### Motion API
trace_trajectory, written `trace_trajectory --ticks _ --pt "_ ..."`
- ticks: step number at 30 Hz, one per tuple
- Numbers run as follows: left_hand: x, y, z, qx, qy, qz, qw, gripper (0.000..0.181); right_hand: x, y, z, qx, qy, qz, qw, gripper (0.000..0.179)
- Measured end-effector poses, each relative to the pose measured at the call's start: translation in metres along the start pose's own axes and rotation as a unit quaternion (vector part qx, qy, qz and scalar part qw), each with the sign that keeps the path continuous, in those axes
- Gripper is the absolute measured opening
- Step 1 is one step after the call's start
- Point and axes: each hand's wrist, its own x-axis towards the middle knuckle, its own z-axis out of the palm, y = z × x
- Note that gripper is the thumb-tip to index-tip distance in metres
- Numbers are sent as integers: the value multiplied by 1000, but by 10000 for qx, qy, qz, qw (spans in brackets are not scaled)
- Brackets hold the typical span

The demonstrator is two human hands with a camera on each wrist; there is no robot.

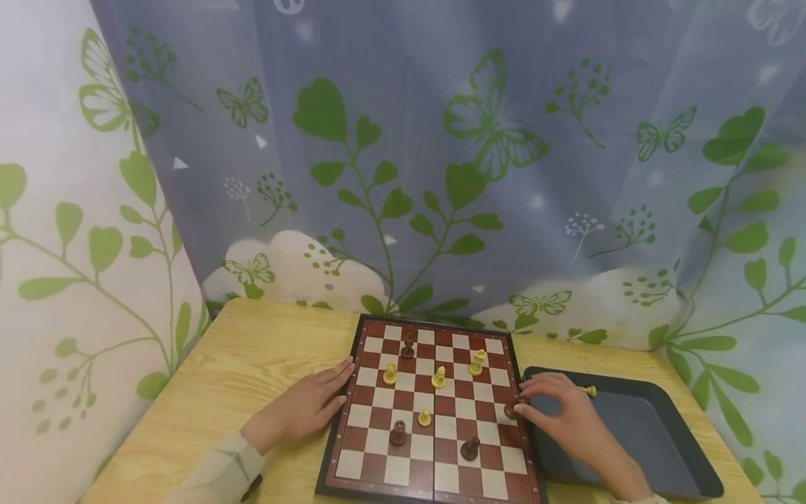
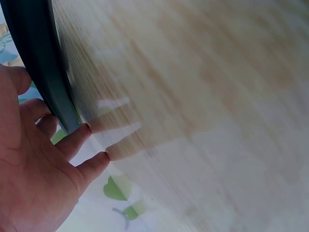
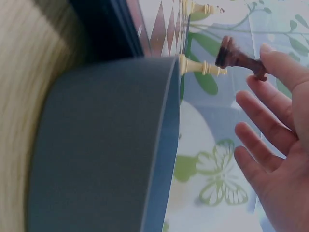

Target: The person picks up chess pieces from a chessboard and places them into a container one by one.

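A red-and-white chessboard (image 1: 384,467) lies on the table with several pieces standing on it. My right hand (image 1: 563,413) pinches a dark brown chess piece (image 3: 236,59) between thumb and index finger, over the board's right edge. The other fingers spread away from it in the right wrist view. My left hand (image 1: 305,409) rests beside the board's left edge, fingers stretched out and fingertips right at the rim. Pale yellow pieces, such as a bishop (image 1: 439,378) and a pawn (image 1: 425,418), stand mid-board. Dark pieces (image 1: 398,433) stand nearer the front.
A dark grey tray (image 1: 655,427) sits against the board's right side, with a yellow chess piece (image 1: 588,390) at its far left rim. The wooden table (image 1: 264,343) extends left of the board. A patterned curtain (image 1: 403,175) hangs behind.
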Motion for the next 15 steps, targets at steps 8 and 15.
trace_trajectory --ticks 8,15 --pt "2 1 -4 -25 29 52 10000 56 -13 15 -17 -154 1018 -199 9945 29" --pt "0 1 -1 -65 -7 54 10000 57 -26 19 -29 -153 1205 247 9923 25"
